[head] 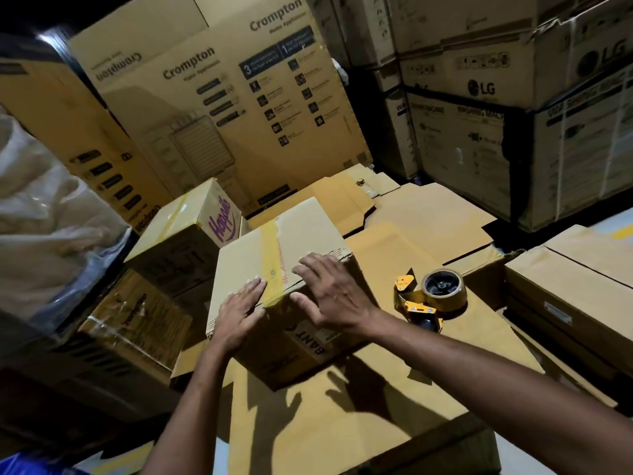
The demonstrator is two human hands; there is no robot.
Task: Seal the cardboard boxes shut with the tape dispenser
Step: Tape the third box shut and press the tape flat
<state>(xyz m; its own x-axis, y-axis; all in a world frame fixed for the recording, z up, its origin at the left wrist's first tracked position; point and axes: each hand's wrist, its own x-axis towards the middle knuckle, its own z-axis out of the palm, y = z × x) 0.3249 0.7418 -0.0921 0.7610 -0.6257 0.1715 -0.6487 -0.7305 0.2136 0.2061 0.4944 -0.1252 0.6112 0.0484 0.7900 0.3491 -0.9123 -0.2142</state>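
A small brown cardboard box [250,255] sits on a surface of flattened brown cardboard sheets [342,423], with its top flaps closed. A strip of yellowish clear tape [272,241] runs along the middle seam of the top and folds over the near edge onto the front face.

The left hand [239,311] lies flat on the near left part of the box top. Its fingers are straight and close together, with the fingertips right at the tape by the edge. The right hand [334,293] rests on the right side of the top with its fingers spread and only slightly bent, and its thumb reaches down onto the front face just beside the taped corner. Neither hand grips anything; both press on the box with fingers apart or laid out.

The yellow and black tape dispenser [428,296], loaded with a roll of brownish tape, lies on the cardboard surface to the right of the box, near the right hand but apart from it.

Behind the small box stand tall cardboard cartons printed "Crompton" [219,108], and to the right are stacked cartons marked "LG" [479,87]. At the left a taped carton with purple lettering [198,214] stands just beside the small box, with crumpled clear plastic wrap [44,207] further left.
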